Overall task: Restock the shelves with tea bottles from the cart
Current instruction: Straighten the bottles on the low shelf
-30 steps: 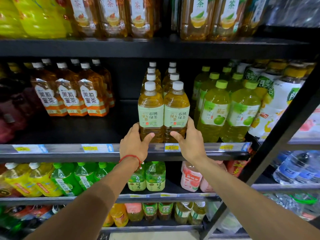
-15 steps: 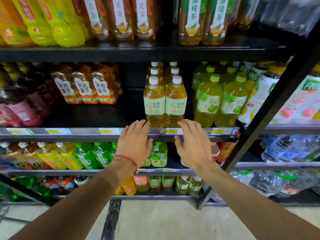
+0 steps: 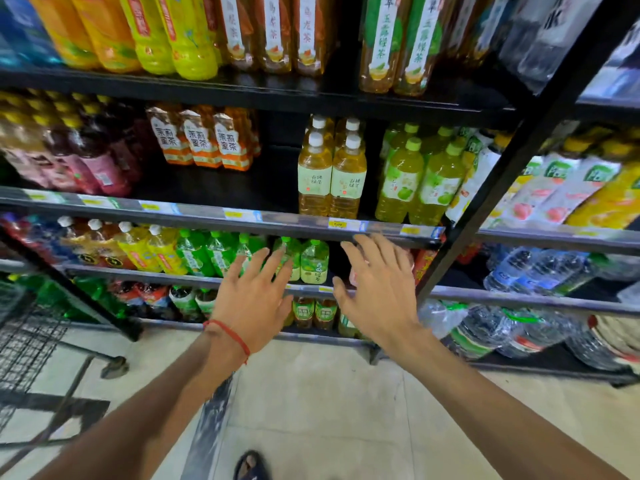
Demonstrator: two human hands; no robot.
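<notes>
Black shelf (image 3: 221,181) carries tea bottles (image 3: 330,174) (upright, two rows)

Top-shelf bottles (image 3: 242,29): caps and necks cut off by the upper edge. The cart (image 3: 27,334) at lower left shows only a corner of wire mesh, the rest beyond the left edge, and a sandal (image 3: 251,465) is halved by the bottom edge. Price tags (image 3: 337,224) on the shelf rail are too smeared to read; dark red bottles (image 3: 97,161) at middle left and water bottles (image 3: 519,327) at lower right are blurred, labels illegible. Tea bottles (image 3: 330,174) at centre: behind the front pair only caps show, row depth can't be told; the left hand (image 3: 254,299) covers part of the green bottles (image 3: 194,254) below, and the right hand (image 3: 377,292) hides whatever stands behind it.
</notes>
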